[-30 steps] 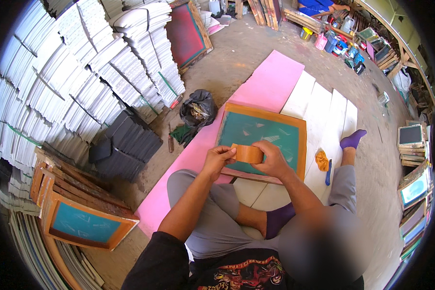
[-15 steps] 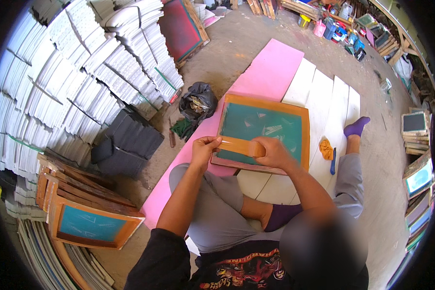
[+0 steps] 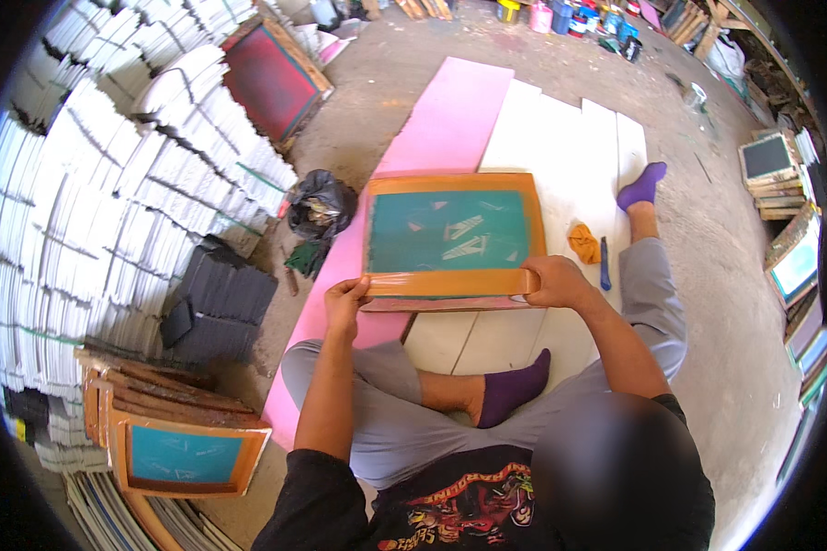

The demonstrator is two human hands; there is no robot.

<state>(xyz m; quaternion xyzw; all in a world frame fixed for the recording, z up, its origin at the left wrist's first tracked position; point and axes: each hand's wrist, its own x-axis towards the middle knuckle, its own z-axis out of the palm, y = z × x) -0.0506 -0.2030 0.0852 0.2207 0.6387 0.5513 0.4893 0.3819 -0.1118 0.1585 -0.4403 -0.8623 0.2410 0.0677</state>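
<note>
A screen-printing frame (image 3: 540,220) with green mesh and tape-brown borders lies flat in front of my crossed leg. Along its near side runs a stretched strip of brown packing tape (image 3: 446,284). Fingers of my left hand (image 3: 344,308) pinch the strip's end at the frame's near left corner. At the near right corner, my right hand (image 3: 559,282) grips the tape roll, mostly hidden under the fingers. Pale, angular shapes show on the mesh. Right of the frame lie an orange cloth (image 3: 583,243) and a dark blue, narrow tool (image 3: 605,264).
Pink and white boards (image 3: 450,101) lie under the frame. A black plastic bag (image 3: 323,204) of scraps stands at the left, by tall stacks of white sheets (image 3: 92,202). More screen frames (image 3: 124,455) lean at lower left; others (image 3: 770,158) sit along the right.
Both hands have moved apart, pulling out a longer length of tape, and have come down to the frame's near edge. The head view has shifted, so the scene sits farther left.
</note>
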